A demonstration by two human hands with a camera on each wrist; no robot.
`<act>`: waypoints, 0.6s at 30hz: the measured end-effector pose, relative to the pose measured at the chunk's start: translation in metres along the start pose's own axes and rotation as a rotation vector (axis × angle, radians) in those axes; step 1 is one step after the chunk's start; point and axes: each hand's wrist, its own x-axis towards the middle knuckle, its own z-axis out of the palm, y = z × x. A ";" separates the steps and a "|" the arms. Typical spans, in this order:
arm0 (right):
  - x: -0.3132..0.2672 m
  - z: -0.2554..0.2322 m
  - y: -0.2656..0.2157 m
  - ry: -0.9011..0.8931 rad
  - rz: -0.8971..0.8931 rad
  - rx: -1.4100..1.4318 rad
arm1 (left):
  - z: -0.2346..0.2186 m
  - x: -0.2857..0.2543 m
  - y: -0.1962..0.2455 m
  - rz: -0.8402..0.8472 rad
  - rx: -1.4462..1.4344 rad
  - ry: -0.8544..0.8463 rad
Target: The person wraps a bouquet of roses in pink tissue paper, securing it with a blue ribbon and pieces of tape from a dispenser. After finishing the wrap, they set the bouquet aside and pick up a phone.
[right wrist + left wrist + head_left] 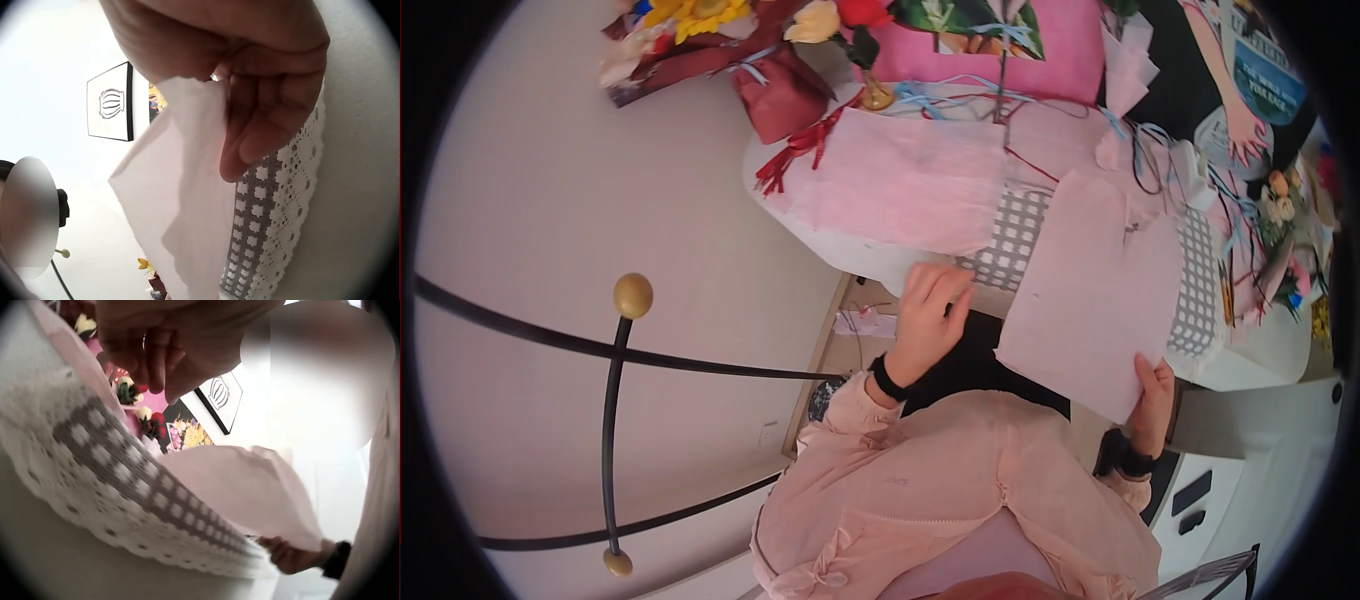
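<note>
A pale pink sheet [1090, 290] is pinched at its lower right edge by the right hand [1155, 405]; the rest slants over the grey-and-white checked cloth [1012, 240]. In the right wrist view, thumb and fingers of the right hand [250, 94] grip the sheet [187, 206] along one side. The left hand [933, 318] hovers at the table's front edge with bent fingers and nothing visible in them, just below another pink sheet [910, 180] lying flat. From the left wrist view, the left hand [169, 350] is above the lace-edged cloth [112, 506], apart from the held sheet [244, 487].
Wrapped flowers [785, 95] and a small gold-based vase [877, 95] stand at the back left. Red and blue ribbons [940, 95] run behind the sheets. More bouquets [1280, 210] lie at the right. A black metal rack [612, 420] is at the left.
</note>
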 end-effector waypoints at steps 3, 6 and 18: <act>0.003 0.001 -0.003 -0.029 0.023 0.010 | -0.016 0.030 -0.012 0.044 0.273 -0.102; 0.005 0.005 -0.005 -0.033 0.021 0.009 | -0.020 0.037 -0.039 0.066 0.232 -0.240; 0.004 0.032 -0.012 -0.073 0.066 -0.078 | -0.023 0.043 -0.017 -0.004 -0.240 0.315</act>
